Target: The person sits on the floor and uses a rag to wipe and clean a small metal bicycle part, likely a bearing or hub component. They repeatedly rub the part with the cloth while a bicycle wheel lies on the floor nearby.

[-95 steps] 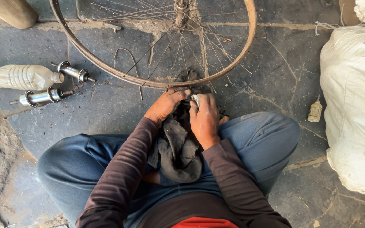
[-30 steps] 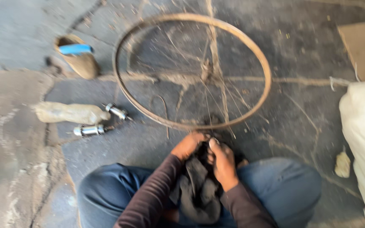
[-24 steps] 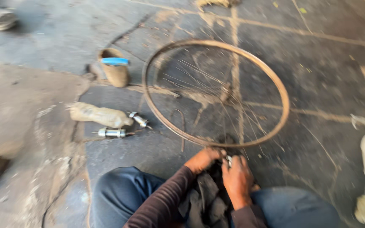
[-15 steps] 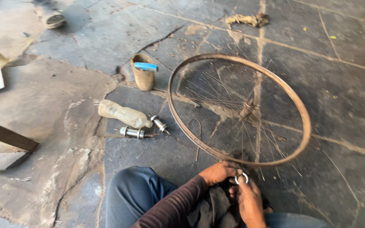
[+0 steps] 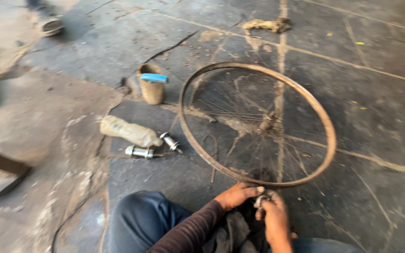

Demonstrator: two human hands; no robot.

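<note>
Hands (image 5: 258, 211) on small metal ring (image 5: 260, 200), rusty spoked rim (image 5: 326, 126)

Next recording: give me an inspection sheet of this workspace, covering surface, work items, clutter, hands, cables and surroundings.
Surface: cracked, dirty stone floor with pale joint lines.
Work items: rusty spoked bicycle wheel lying flat on the floor; a small shiny metal ring and a dark rag at the hands.
Clutter: a dusty plastic bottle and two short metal cylinders left of the wheel; a muddy cup with a blue-handled tool across its rim; a crumpled rag farther off.
Hands: left hand and right hand close together at the wheel's near rim, fingers around the ring; the exact grip is blurred.
Cables: nothing seen.
Surroundings: a sandalled foot at top left; the person's blue trouser knee.
</note>
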